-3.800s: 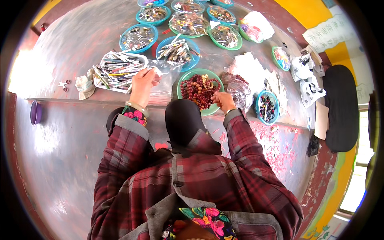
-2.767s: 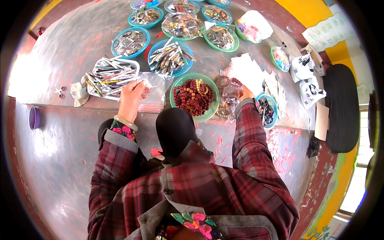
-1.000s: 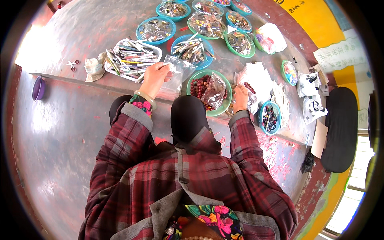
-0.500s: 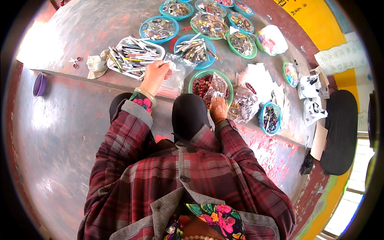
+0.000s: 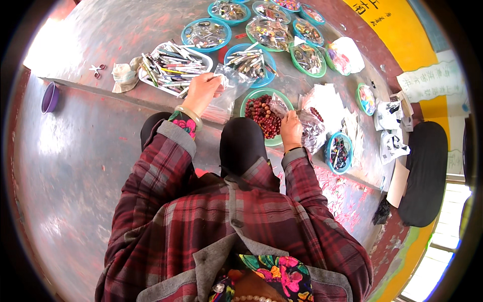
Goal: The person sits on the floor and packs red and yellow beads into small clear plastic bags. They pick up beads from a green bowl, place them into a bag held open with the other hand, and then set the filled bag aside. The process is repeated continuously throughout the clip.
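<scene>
The left hand (image 5: 201,94) pinched a clear bag (image 5: 228,98), while the right hand (image 5: 291,130), its grip too hidden to tell, was at a crinkled bag (image 5: 278,104) partly covering red beads (image 5: 261,113) in the green bowl (image 5: 273,142).

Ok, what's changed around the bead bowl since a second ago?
The right hand has taken hold of the clear bag and drawn it rightward in the green bowl, baring more dark red beads. The left hand still holds clear plastic; the bowl stays put.
</scene>
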A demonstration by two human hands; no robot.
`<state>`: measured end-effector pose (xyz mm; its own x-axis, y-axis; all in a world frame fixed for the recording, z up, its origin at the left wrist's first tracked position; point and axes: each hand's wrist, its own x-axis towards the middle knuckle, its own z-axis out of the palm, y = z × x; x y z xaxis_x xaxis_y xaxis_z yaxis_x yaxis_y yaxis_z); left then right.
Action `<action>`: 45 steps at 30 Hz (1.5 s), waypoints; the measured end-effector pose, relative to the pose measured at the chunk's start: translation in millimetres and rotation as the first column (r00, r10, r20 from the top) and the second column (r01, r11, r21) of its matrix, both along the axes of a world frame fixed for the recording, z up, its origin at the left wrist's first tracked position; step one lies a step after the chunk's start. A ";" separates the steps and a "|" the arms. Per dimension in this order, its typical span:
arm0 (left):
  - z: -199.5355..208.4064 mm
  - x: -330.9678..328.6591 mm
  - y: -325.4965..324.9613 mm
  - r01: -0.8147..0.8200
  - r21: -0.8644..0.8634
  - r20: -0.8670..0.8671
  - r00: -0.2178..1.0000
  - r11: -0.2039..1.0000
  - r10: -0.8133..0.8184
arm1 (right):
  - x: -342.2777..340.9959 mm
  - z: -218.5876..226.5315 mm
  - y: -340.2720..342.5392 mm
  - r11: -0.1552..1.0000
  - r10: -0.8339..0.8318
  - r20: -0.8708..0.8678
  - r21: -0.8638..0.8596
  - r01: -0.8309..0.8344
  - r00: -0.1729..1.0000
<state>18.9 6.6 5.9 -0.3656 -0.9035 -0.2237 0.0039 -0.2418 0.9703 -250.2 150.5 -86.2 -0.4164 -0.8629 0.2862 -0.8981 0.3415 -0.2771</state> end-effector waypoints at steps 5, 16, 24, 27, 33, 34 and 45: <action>-0.4 -1.9 -0.6 -0.003 0.006 -0.008 1.000 1.000 0.003 | -9.2 24.2 -5.9 0.996 0.004 0.051 0.093 -0.009 0.999; -2.5 -1.2 -2.6 -0.030 0.001 -0.004 1.000 1.000 0.030 | -35.0 26.4 -32.1 0.974 0.228 -0.413 0.108 -0.201 0.882; -1.0 -0.3 -3.0 0.005 0.005 0.025 1.000 1.000 -0.005 | -29.9 69.4 -40.1 0.967 0.253 -0.283 0.048 -0.249 0.925; 0.0 -0.7 -2.4 0.016 0.008 0.032 0.999 1.000 -0.016 | -14.5 93.6 -36.8 0.980 0.198 -0.179 0.073 -0.187 0.964; -0.5 -1.2 0.1 0.004 0.011 0.013 1.000 1.000 -0.004 | 0.4 120.5 -32.9 0.964 0.264 -0.090 -0.005 -0.265 0.960; -0.2 -0.9 -0.3 -0.003 0.008 0.004 1.000 1.000 0.003 | 5.4 127.8 -32.8 0.952 0.302 -0.069 -0.030 -0.305 0.951; -9.8 -5.7 -4.7 0.068 0.021 -0.240 0.969 0.997 -0.061 | 52.2 186.1 -48.6 0.755 0.549 0.565 -0.020 -0.655 0.616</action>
<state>13.2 1.9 -3.9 -0.4688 -0.8708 -0.1481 0.2189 -0.2769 0.9356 -198.0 101.9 99.8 0.1839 -0.9828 0.0184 -0.6555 -0.1365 -0.7428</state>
